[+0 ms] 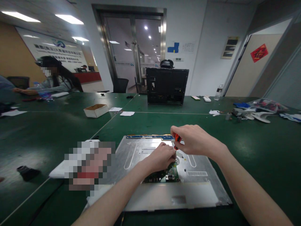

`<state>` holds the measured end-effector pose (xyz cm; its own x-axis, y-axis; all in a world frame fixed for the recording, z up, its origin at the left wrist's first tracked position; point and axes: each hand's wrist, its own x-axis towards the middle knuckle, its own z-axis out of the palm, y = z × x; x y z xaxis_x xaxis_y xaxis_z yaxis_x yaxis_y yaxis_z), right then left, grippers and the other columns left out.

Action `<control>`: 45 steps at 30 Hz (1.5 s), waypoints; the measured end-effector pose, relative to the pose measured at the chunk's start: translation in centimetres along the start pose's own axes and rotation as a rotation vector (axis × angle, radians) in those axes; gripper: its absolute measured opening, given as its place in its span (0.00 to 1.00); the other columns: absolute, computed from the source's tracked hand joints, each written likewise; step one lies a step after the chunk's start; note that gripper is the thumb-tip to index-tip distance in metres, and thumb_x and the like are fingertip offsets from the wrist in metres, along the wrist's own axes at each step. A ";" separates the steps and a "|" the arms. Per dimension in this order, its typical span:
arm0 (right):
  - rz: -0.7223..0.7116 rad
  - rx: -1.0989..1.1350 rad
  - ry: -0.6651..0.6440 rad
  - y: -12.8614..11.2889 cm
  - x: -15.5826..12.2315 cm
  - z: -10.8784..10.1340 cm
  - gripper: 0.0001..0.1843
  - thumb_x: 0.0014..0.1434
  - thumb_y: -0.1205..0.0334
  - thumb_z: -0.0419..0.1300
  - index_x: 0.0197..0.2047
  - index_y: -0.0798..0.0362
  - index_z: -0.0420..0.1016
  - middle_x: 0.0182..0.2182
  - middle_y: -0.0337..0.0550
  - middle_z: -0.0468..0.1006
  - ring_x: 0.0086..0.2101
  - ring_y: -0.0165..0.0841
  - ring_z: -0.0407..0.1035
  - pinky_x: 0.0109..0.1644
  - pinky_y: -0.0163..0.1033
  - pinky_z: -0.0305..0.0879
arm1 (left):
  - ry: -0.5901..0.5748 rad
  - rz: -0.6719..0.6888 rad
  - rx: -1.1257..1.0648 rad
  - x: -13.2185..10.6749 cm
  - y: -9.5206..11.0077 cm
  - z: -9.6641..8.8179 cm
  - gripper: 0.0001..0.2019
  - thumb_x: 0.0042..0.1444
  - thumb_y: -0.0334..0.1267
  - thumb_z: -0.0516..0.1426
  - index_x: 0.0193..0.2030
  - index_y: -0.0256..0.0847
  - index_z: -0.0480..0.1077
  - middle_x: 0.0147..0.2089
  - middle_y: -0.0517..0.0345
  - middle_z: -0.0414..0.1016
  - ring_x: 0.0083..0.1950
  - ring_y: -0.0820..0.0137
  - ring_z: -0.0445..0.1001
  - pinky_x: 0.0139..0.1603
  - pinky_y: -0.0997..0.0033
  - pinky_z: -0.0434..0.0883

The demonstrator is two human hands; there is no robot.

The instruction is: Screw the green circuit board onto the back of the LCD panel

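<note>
My right hand [194, 139] grips the red and black handle of a screwdriver [177, 139], its thin shaft pointing down. Close by the shaft, my left hand [162, 157] has its fingers curled together over a green circuit board [174, 172]. What those fingertips pinch, if anything, is hidden. Beneath both hands lies a flat silver metal display panel [199, 196], its back facing up. A narrow blue circuit strip [148, 137] runs along the panel's far edge. The screwdriver's tip is too small to make out.
A black monitor housing [166, 86] stands upright across the green table [145, 124]. An open cardboard box [96, 111] is at the left, and a blurred pink and white item [91, 163] lies beside the panel. Gloves and bags [256, 111] lie far right. Another person [58, 75] sits far left.
</note>
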<state>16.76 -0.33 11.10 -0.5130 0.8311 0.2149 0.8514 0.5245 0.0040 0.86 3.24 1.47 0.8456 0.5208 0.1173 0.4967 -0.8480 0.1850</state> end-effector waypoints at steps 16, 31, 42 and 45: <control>0.017 -0.038 0.000 0.1 0.2 0.0 0.05 0.55 0.60 0.57 0.37 0.49 0.68 0.25 0.37 0.74 0.23 0.28 0.62 0.25 0.35 0.40 | -0.022 -0.013 -0.023 0.1 -0.3 0.1 0.05 0.55 0.27 0.57 0.32 0.39 0.72 0.36 0.58 0.76 0.41 0.66 0.72 0.47 0.65 0.61; 0.007 -0.007 0.007 -0.2 0.4 0.1 0.05 0.55 0.61 0.57 0.37 0.49 0.70 0.26 0.38 0.74 0.24 0.28 0.62 0.25 0.35 0.40 | -0.005 -0.008 0.013 0.1 -0.2 0.1 0.05 0.54 0.27 0.56 0.29 0.39 0.69 0.35 0.58 0.75 0.40 0.66 0.72 0.46 0.66 0.61; 0.026 -0.031 0.015 0.0 0.2 0.2 0.07 0.54 0.58 0.59 0.35 0.50 0.67 0.27 0.38 0.75 0.25 0.29 0.65 0.24 0.34 0.43 | -0.016 -0.006 -0.027 0.1 -0.5 0.2 0.05 0.54 0.26 0.57 0.32 0.40 0.71 0.38 0.58 0.77 0.43 0.65 0.72 0.47 0.65 0.61; 0.041 -0.046 0.030 0.0 0.3 0.4 0.07 0.54 0.61 0.58 0.37 0.50 0.67 0.27 0.38 0.76 0.24 0.29 0.65 0.24 0.34 0.41 | -0.015 -0.020 -0.019 0.0 -0.6 0.1 0.05 0.54 0.27 0.57 0.32 0.40 0.72 0.38 0.59 0.77 0.44 0.65 0.72 0.48 0.65 0.60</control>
<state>16.56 0.00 10.73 -0.4750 0.8452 0.2450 0.8759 0.4809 0.0394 0.64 3.75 1.24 0.8381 0.5364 0.0991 0.5101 -0.8351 0.2057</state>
